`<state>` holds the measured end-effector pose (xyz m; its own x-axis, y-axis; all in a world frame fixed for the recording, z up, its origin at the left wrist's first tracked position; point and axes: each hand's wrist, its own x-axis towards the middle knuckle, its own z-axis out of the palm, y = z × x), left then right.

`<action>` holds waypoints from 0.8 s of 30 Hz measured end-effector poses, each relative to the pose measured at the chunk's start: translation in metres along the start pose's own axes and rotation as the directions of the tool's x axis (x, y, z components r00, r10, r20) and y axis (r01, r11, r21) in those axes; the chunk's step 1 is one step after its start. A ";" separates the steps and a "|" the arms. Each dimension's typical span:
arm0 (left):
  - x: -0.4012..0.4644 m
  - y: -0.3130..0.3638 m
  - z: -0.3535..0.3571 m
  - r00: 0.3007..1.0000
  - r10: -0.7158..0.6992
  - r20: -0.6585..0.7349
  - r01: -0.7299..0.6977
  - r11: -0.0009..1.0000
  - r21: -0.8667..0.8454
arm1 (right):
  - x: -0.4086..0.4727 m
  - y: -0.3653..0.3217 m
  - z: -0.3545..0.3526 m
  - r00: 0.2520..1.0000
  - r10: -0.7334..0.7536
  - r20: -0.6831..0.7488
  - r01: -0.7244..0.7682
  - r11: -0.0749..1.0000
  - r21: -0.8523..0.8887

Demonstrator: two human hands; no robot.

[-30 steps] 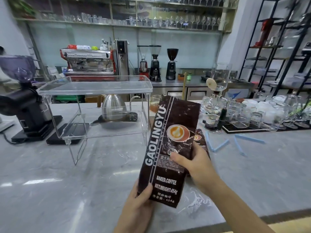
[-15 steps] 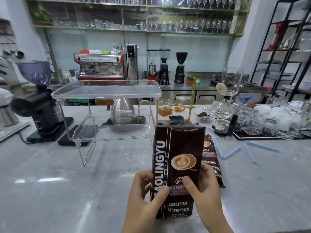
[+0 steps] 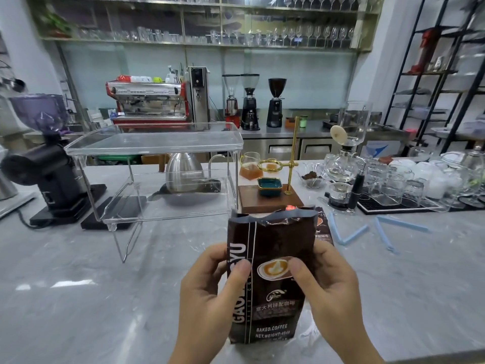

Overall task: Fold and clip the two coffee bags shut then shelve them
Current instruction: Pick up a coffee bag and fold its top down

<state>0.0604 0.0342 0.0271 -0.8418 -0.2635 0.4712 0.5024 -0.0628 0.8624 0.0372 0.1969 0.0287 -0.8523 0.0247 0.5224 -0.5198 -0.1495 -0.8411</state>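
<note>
At the bottom middle of the head view, the coffee bag (image 3: 270, 274) now stands up straight on the tabletop (image 3: 78, 298); a second ago it was tilted and held up higher. The left hand (image 3: 210, 292) and the right hand (image 3: 328, 287) have both slid up its sides, each grip pinching it with a thumb on the front. Its torn top is open, not folded yet, so I think folding comes next. The second coffee bag (image 3: 324, 227) lies just behind it, mostly hidden. Two blue clips (image 3: 372, 229) wait at middle right, and the clear shelf (image 3: 157, 143) at middle left holds no bags. The front reads "BAKED.COFFEE", "NET.WEIGHT" and part of "GAOLINGYU", plus some Chinese words.
</note>
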 end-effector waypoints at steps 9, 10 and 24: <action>0.012 0.038 0.009 0.988 0.148 -0.051 -0.149 0.989 -0.020 | 0.012 -0.036 0.004 0.990 -0.137 0.017 0.136 0.990 0.030; 0.013 0.041 0.009 0.986 0.158 -0.061 -0.160 0.987 -0.025 | 0.013 -0.039 0.005 0.989 -0.145 0.008 0.145 0.989 0.025; 0.022 0.055 0.005 1.000 -0.011 -0.009 0.010 0.994 -0.109 | 0.025 -0.049 -0.006 0.990 0.009 0.141 -0.031 0.989 0.148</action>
<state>0.0683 0.0302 0.0856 -0.8452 -0.2719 0.4602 0.5128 -0.1697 0.8416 0.0415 0.2104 0.0824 -0.8406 -0.1165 0.5290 -0.4794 -0.2949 -0.8266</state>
